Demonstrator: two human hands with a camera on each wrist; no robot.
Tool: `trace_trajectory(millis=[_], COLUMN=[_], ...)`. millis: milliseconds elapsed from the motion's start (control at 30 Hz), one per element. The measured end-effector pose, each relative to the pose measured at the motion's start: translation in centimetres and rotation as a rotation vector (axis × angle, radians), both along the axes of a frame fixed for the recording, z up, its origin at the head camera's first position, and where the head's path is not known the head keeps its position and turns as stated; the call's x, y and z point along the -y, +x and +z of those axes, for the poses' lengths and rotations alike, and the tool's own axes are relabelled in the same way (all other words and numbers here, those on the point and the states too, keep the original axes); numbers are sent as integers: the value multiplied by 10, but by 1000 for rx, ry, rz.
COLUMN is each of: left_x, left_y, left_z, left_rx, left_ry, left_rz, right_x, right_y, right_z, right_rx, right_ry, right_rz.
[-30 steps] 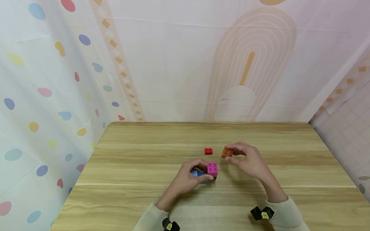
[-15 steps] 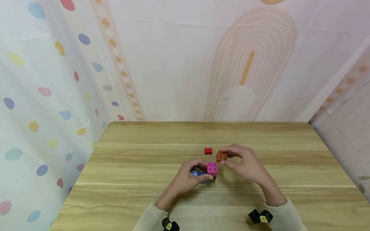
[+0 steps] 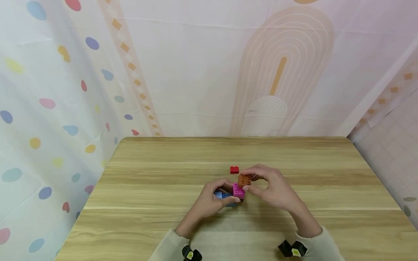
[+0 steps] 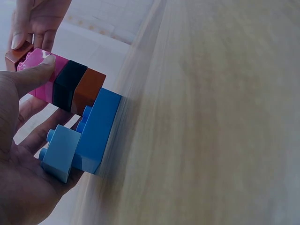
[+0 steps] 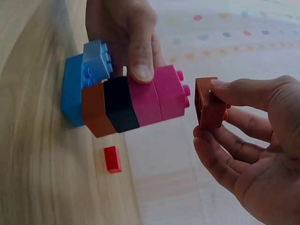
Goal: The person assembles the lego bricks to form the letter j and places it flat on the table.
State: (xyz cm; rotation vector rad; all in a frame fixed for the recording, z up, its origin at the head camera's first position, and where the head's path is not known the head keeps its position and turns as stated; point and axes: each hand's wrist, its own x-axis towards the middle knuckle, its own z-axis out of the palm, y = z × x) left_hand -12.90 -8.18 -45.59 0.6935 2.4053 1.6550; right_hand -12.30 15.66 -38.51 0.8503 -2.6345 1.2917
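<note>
My left hand grips a stack of toy building bricks standing on the table, thumb against its pink part. A blue brick forms the base, with a light blue brick on one end. On its other end rise an orange-brown brick, a black brick and two pink bricks. My right hand pinches a loose orange-brown brick between thumb and fingers. This brick is just above the top pink studs, a small gap apart in the right wrist view.
A red brick lies on the wooden table, beyond the stack. A patterned curtain hangs behind the table's far edge. Each sleeve carries a black wrist device.
My right hand has moved left and slightly nearer, bringing the orange-brown brick from beside the stack to over its pink top. My left hand keeps its grip on the stack.
</note>
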Motion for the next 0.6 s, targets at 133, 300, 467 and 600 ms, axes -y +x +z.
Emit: trace_trajectory(millis=[133,300,467,600], left_x=[0,0,0,-1], left_y=[0,0,-1,0], left_z=[0,-1,-2,-3], left_rx=[0,-2,-7,-7], left_ry=[10,14,8,7], left_rz=[-2,-4,-3,-2], right_x=[4,7,8,8], right_y=[1,4,4,4], right_z=[-1,-1,-2,-4], right_rx=[13,29,55,60], right_ry=[-4,-7,-9,-7], right_rz=[29,49,55,66])
